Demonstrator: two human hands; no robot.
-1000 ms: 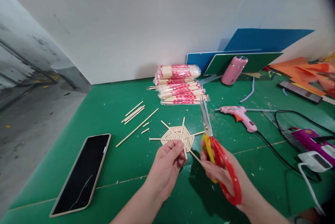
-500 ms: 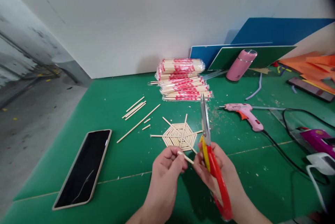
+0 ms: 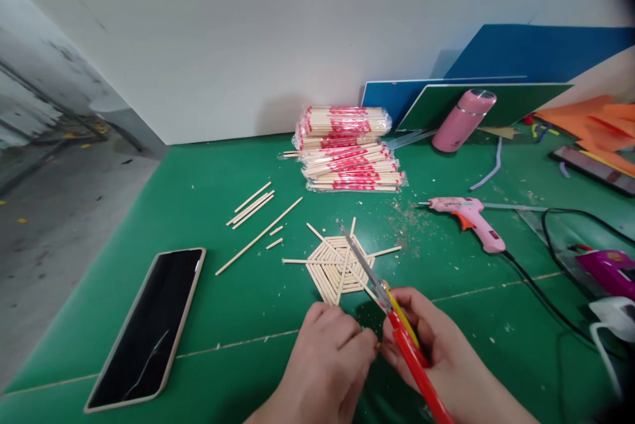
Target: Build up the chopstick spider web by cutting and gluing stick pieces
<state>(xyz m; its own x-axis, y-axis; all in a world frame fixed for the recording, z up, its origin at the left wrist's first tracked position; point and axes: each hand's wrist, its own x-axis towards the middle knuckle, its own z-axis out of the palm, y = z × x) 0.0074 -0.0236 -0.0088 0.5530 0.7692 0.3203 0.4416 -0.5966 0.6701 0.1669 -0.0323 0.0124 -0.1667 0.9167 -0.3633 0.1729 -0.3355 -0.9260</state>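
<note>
The right hand [image 3: 441,358] is clamped on the scissors [image 3: 391,308], blades lying over the stick web [image 3: 330,262] — the left hand [image 3: 327,361], fingers curled shut, touches them — with bare green table [image 3: 238,305] leftward to the phone [image 3: 149,325] by the edge, white wall [image 3: 248,47] behind.

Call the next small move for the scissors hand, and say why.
Probably lift the blade tips clear of the stick web before any cut. The right hand grips the scissors, whose blades look shut and lie across the stick web; the left hand is curled tight against them near the pivot, its pinch hidden.
</note>
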